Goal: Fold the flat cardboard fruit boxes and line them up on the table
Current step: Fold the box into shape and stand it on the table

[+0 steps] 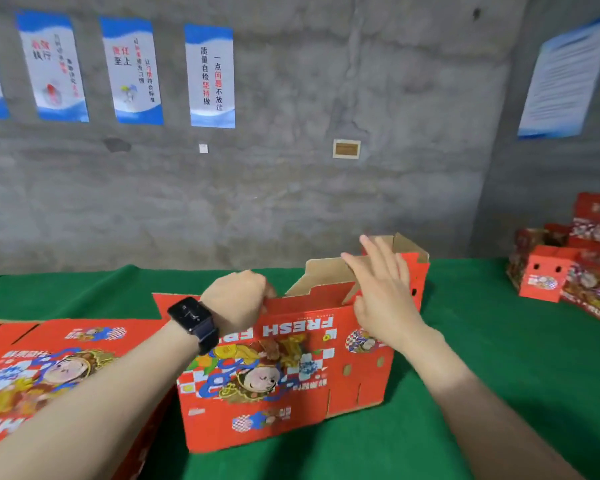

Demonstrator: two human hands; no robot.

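The half-erected fruit box point(284, 375) is stood on the green surface point(499, 341) straight ahead, open side up, with its long axis run left to right. Its near wall's upper edge is gripped by the left hand point(238, 299), while the right hand point(381, 292) is held flat, fingers straight, over the right end, where a raised end flap point(407, 249) is seen just behind the fingertips. That flap is judged nearer the right hand.

The box point(284, 368) is bright red with a checkered cartoon print and white lettering, plain brown inside. The bench point(499, 358) cloth is green. Blue-and-white posters point(210, 76) hang on grey concrete.
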